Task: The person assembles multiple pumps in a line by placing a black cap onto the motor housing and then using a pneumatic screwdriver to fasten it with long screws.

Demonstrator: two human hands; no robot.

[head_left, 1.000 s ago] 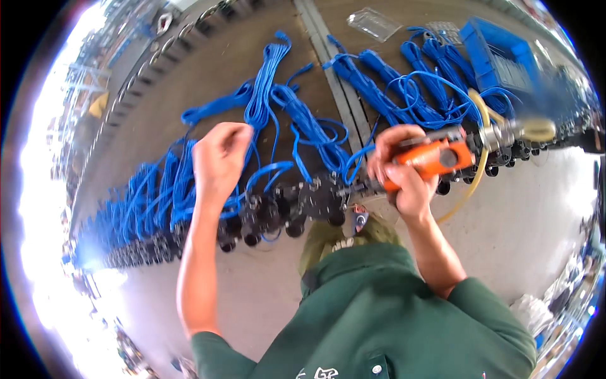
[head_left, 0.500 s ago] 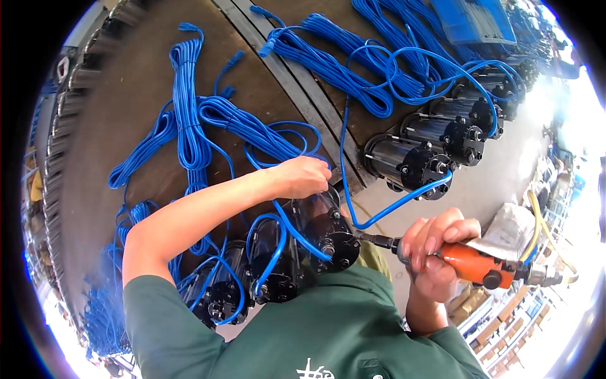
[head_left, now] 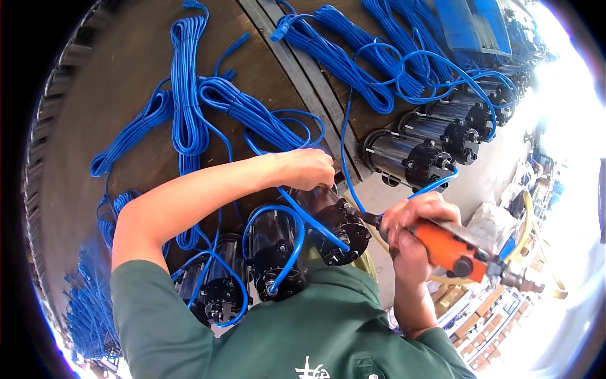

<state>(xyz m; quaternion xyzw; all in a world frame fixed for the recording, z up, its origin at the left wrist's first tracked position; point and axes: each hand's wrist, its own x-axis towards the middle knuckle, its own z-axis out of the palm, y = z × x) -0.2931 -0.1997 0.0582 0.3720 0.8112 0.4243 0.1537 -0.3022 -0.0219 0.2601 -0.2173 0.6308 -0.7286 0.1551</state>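
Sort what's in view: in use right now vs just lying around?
In use: left hand steadying black pump; right hand gripping orange driver, tip at that pump.

Lying about: neighbouring pumps, blue cable coils, brown bench.

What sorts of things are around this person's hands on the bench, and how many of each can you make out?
Black cylinder units, counted near the bench edge: 7, more blurred far right
Orange power screwdriver, in the right hand: 1
Blue cable bundles: too many to count
Left hand rests on one unit
Total counted: 8
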